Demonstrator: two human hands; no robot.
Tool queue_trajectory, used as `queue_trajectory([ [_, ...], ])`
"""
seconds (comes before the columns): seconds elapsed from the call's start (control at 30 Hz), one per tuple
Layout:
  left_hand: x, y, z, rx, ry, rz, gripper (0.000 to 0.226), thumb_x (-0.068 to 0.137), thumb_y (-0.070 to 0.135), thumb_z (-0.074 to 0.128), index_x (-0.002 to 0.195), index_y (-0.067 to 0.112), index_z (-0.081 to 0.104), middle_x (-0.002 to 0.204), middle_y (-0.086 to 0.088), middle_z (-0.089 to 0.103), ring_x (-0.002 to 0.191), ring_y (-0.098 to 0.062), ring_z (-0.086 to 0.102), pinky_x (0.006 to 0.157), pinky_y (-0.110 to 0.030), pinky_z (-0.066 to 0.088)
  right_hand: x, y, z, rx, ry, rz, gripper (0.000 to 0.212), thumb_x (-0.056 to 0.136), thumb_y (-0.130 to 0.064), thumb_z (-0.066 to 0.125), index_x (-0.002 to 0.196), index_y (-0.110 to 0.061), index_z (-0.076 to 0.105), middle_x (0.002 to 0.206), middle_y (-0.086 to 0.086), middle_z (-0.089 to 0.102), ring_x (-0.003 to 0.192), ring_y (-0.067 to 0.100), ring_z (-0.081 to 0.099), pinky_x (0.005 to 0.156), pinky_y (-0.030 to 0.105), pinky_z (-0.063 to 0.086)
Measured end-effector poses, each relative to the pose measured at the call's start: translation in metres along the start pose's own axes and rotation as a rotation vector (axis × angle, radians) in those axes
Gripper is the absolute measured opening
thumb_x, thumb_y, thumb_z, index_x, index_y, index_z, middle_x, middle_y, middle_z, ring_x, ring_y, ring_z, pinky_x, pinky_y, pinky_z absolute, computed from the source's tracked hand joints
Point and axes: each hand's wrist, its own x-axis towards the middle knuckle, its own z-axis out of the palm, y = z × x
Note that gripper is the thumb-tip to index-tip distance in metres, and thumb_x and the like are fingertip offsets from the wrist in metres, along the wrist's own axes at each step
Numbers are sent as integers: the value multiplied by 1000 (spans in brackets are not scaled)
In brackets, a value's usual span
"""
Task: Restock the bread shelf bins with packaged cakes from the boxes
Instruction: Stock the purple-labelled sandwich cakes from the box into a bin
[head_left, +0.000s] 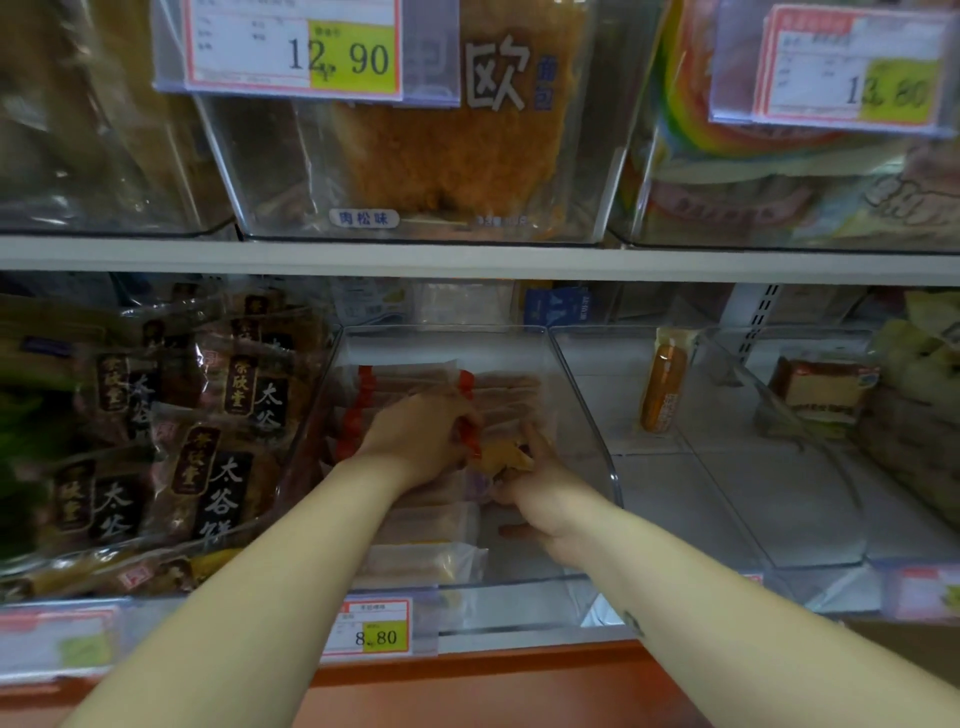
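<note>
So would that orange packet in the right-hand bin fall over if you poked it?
Probably. The orange packet is tall, narrow and standing on end, so a poke could tip it. Its wrapper looks glossy, so maybe slippery.

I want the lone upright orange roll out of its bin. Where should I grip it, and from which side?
Probably best around the upper half of the orange roll, coming from the front and above over the open top of its clear bin. It stands upright near the back with bare floor in front, so its long sides are exposed.
</note>
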Motion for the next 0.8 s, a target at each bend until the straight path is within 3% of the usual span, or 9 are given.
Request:
queue_trajectory([
  [0.07,-3,5,-3,-43,-17,-43,36,88,32,64,122,40,58,130,8,57,118,-17,53,93,-30,42,-13,-5,-6,-7,-23,-49,63,92,-11,54,139,-43,27,132,7,49,114,31,53,91,46,50],
  [0.13,-7,10,-7,-99,10,-91,31,86,30,65,114,42,61,123,9,61,106,-14,57,88,-28,46,-29,-12,-14,-33,-36,-144,45,89,-5,56,116,-38,45,123,7,56,112,28,54,94,42,48],
  [0.27,-33,31,-10,-250,220,-106,24,89,26,60,110,36,65,112,3,68,99,-17,63,89,-37,52,-72,-18,-36,-181,-14,-300,72,88,-10,63,146,-33,28,135,-4,52,121,15,52,105,41,44],
  [0.4,-80,83,0,-400,422,29,23,87,17,62,106,27,69,104,11,67,96,-10,63,87,-35,52,-134,-14,-71,-313,-7,-472,54,90,-13,61,135,-38,41,117,-13,62,100,1,62,92,31,52],
  [0.53,-111,148,27,-478,393,158,17,88,17,62,98,30,67,94,16,65,86,-4,61,82,-34,52,-191,8,-116,-482,52,-529,41,91,-14,61,124,-36,52,103,-16,64,93,-4,61,83,17,51],
  [0.8,-123,249,95,-473,206,340,18,85,11,62,97,22,69,93,9,68,79,-6,59,81,-30,49,-261,85,-222,-644,208,-399,34,88,-10,64,108,-37,56,90,-16,66,86,-1,61,76,10,45],
])
